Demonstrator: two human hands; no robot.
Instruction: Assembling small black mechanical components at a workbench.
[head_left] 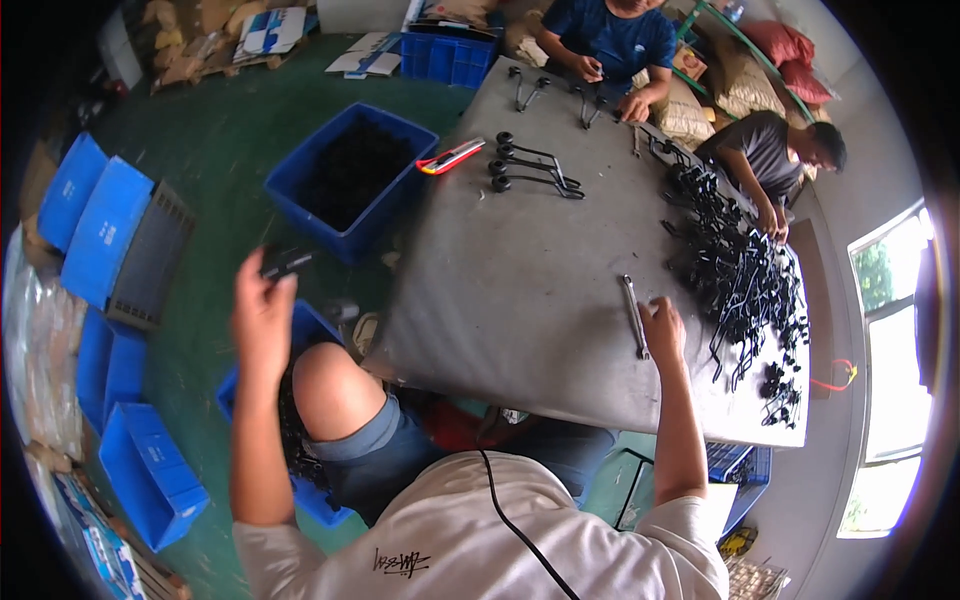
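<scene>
Raised off to the left, beyond the table's edge, my left hand (258, 315) pinches a small dark elongated part (288, 266), blurred so that its kind does not show. My right hand (663, 328) rests at the right of the grey tabletop (490, 300), fingers curled with their tips hidden. Just left of those fingers lies a metal wrench (635, 318); whether they touch it I cannot make out. Farther up the table are several black bent rods with round ends (535, 168) and a red-and-white utility knife (451, 157).
A heap of black rod parts (740, 280) covers the table's right side. Two co-workers (610, 45) (765, 160) handle parts at its far and right edges. A blue bin (300, 205) of dark parts stands on the floor at left, with more blue bins (150, 475) beyond.
</scene>
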